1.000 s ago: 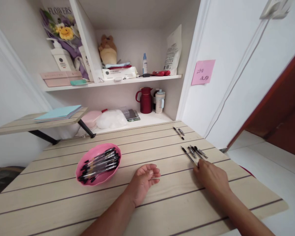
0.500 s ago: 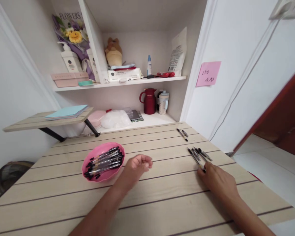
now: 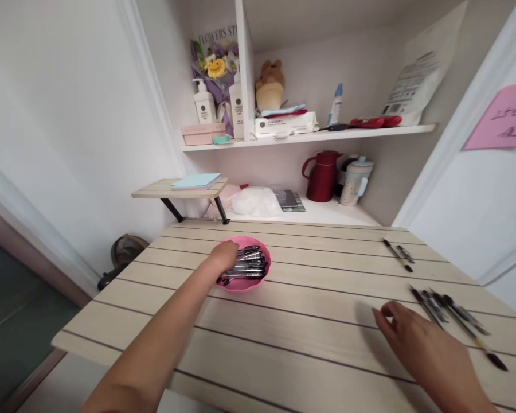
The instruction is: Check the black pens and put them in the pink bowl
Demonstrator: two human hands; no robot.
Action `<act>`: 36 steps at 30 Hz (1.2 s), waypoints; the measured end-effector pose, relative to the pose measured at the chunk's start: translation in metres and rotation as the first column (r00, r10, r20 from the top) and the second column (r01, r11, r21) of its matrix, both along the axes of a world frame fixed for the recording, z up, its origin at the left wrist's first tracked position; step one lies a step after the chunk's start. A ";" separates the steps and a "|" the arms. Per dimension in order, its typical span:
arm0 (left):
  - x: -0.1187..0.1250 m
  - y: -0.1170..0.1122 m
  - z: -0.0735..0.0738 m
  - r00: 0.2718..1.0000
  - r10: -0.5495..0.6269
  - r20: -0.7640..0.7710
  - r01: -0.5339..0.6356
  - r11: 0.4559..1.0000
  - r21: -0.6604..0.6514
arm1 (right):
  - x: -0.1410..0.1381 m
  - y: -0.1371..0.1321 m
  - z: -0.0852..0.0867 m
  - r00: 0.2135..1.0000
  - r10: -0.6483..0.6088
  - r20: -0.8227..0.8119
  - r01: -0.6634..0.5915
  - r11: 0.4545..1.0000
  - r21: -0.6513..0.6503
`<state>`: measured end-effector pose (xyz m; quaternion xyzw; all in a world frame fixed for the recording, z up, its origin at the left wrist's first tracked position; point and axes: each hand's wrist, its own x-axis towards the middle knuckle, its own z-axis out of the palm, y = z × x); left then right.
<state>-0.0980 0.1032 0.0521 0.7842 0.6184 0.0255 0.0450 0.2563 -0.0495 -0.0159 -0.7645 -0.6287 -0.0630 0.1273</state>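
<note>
A pink bowl (image 3: 258,282) full of black pens (image 3: 248,265) stands on the wooden slat table (image 3: 309,332). My left hand (image 3: 223,256) reaches into the bowl's left side, fingers curled down onto the pens; what they grip is hidden. My right hand (image 3: 417,338) hovers low over the table at the right, fingers loosely spread, holding nothing. Just right of it lie several loose pens (image 3: 451,315) in a row. Another pen with its cap (image 3: 398,254) lies farther back.
Behind the table is a shelf recess with a dark red jug (image 3: 322,176), a lidded cup (image 3: 356,181), a plastic bag (image 3: 256,202), bottles and a plush toy. A small raised shelf (image 3: 178,189) carries a blue notebook. A pink note (image 3: 501,117) hangs right.
The view swung left. My left hand went from the table's middle into the pink bowl. My right hand drew back from the loose pens.
</note>
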 end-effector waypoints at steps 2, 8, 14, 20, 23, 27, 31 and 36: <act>0.003 0.003 -0.006 1.000 0.015 -0.005 -0.015 1.000 -0.009 | -0.019 0.008 0.005 0.998 0.068 -0.002 -0.068 0.997 0.020; 0.005 0.002 0.009 0.994 0.038 0.098 -0.040 0.999 0.023 | -0.058 0.026 0.025 0.966 0.210 -0.154 -0.209 0.978 0.018; 0.056 -0.039 0.012 0.917 -0.061 0.395 0.090 0.994 -0.056 | -0.081 0.054 0.037 0.572 0.250 -0.782 -0.289 0.953 0.093; 0.141 -0.077 -0.042 0.306 0.274 0.912 0.405 0.829 -0.385 | -0.113 0.077 0.023 -0.123 0.196 -0.973 0.034 0.981 0.193; 0.162 -0.081 -0.060 0.169 0.403 0.899 0.382 0.814 -0.437 | -0.113 0.081 0.010 -0.180 0.094 -0.979 0.115 0.991 0.074; 0.169 -0.083 -0.066 0.109 0.490 0.865 0.407 0.772 -0.488 | -0.106 0.080 0.005 -0.163 -0.010 -0.987 0.101 0.995 -0.026; 0.168 -0.084 -0.065 0.093 0.511 0.855 0.430 0.753 -0.497 | -0.103 0.079 0.009 -0.146 -0.023 -0.989 0.097 0.995 -0.037; 0.164 -0.083 -0.065 0.074 0.551 0.831 0.458 0.721 -0.520 | -0.103 0.079 0.006 -0.130 -0.024 -0.991 0.054 0.998 -0.031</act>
